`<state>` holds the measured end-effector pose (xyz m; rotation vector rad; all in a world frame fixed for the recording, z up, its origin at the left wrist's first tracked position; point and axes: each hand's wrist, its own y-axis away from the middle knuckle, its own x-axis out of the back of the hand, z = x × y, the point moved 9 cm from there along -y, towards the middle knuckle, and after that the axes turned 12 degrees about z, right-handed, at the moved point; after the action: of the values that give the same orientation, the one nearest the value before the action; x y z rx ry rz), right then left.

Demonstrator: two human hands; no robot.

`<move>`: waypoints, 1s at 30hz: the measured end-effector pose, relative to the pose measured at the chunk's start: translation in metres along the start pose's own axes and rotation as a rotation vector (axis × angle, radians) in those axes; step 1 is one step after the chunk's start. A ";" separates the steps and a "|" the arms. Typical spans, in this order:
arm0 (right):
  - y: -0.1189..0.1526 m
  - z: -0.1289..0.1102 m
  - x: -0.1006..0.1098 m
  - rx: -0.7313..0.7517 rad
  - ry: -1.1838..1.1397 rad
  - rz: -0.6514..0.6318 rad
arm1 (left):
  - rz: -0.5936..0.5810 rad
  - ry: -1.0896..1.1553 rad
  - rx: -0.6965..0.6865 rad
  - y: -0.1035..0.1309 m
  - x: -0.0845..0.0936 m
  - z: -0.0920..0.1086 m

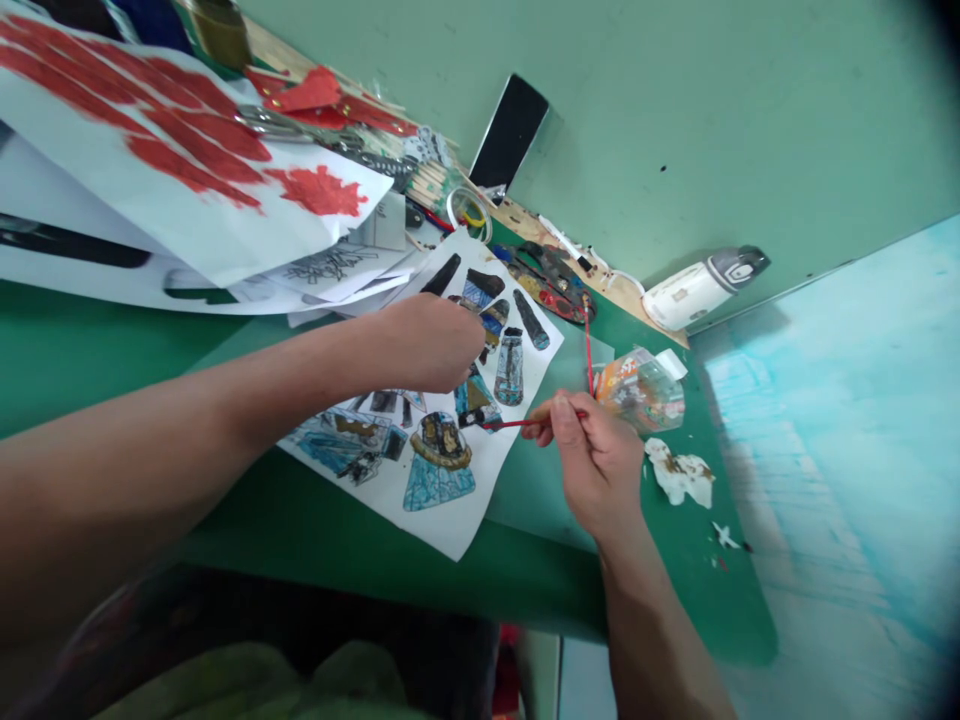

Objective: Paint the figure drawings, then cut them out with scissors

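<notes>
My right hand (589, 450) pinches a thin red paintbrush (514, 423). The brush tip, dark with paint, meets a white sheet of painted cut-out shapes (499, 480) in blue, black and brown. My left hand (439, 342) rests closed in a fist on the upper part of this sheet; whatever its curled fingers may hold is hidden. A second red brush (589, 345) stands up behind my right hand, its lower end out of sight. Beyond the sheet lies a paint-smeared palette (551, 285). Just past my right hand is a clear plastic cup (641, 390) with an orange label.
A red-painted paper (187, 130) covers loose sheets at the left. Scissors (277, 125) and sticks crowd the back edge. A phone (510, 135) leans against the wall near a white hair-clipper-like device (701, 288). Crumpled stained tissue (679, 472) lies on the green table (675, 570).
</notes>
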<state>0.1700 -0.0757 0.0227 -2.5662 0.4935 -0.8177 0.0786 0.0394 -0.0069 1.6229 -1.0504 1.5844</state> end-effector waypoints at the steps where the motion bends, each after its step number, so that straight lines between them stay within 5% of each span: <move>1: 0.000 0.000 0.000 -0.005 -0.010 0.000 | 0.001 0.002 0.003 0.000 0.000 0.000; 8: -0.002 0.002 0.007 0.012 -0.012 0.077 | 0.000 -0.003 0.009 0.000 -0.001 -0.001; 15: 0.003 -0.001 -0.002 0.001 -0.019 0.010 | 0.041 -0.008 -0.010 -0.001 -0.001 -0.001; 25: -0.001 0.000 0.015 -0.020 -0.045 0.183 | 0.019 0.004 -0.019 0.000 0.000 0.001; 30: -0.005 0.007 0.011 -0.037 -0.001 0.124 | 0.004 0.016 0.002 0.000 0.000 0.000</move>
<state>0.1836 -0.0742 0.0244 -2.5397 0.6656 -0.7712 0.0789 0.0397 -0.0065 1.6080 -1.0447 1.5993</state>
